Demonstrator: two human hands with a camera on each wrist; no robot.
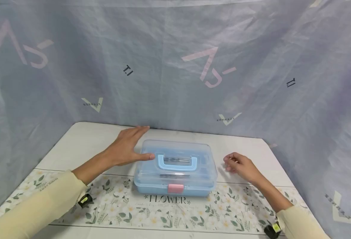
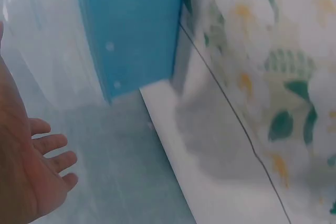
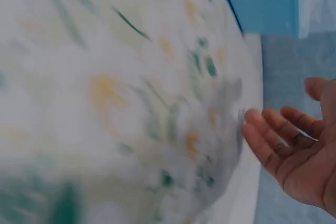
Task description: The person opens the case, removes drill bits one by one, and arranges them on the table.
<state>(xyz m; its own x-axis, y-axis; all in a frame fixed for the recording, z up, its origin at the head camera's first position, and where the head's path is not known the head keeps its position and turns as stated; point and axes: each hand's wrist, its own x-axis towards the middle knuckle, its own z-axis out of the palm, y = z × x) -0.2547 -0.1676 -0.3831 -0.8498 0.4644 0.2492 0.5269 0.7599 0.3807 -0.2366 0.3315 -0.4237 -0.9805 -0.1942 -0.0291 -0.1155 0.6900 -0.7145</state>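
Note:
A blue plastic storage box (image 1: pixel 175 191) with a clear lid, a light blue handle and a pink latch (image 1: pixel 175 188) stands closed in the middle of the table. My left hand (image 1: pixel 127 147) is at the box's left side, fingers spread, its thumb over the lid's left part; whether it touches cannot be told. In the left wrist view the left hand (image 2: pixel 29 166) appears beside the lid. My right hand (image 1: pixel 238 166) hovers to the right of the box, apart from it, with loosely bent fingers and nothing held. The right wrist view shows the right hand (image 3: pixel 294 150) with its palm visible.
A flower-printed cloth strip (image 1: pixel 112 212) runs across the white table (image 1: pixel 92 139) under the box. A grey-blue curtain (image 1: pixel 163 66) with letter prints hangs behind and along both sides. Thin metallic items show through the lid.

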